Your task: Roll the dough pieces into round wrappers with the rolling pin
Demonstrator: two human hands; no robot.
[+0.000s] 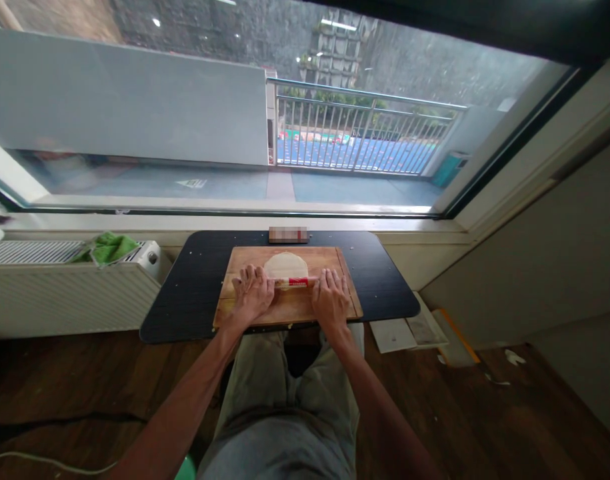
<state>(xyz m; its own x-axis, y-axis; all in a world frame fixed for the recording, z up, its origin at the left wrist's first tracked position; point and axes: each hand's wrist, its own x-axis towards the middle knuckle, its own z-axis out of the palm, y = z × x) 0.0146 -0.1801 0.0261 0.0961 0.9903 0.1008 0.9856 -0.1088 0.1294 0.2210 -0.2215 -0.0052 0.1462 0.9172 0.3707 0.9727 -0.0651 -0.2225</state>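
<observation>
A flat, pale round of dough (286,265) lies on a wooden board (289,310). Across the dough's near edge lies a thin rolling pin (295,283) with a red and white label. My left hand (255,290) rests on the pin's left end, its fingers bent and pointing forward. On the right end is my right hand (331,293), palm down, fingers close together over the pin. The parts of the pin under both hands are hidden.
The board sits on a black table (379,280) with a small blurred box (289,235) at its far edge. A radiator (69,293) with a green cloth (107,249) stands left. Beyond is a window; flat panels (392,335) lie on the floor at right.
</observation>
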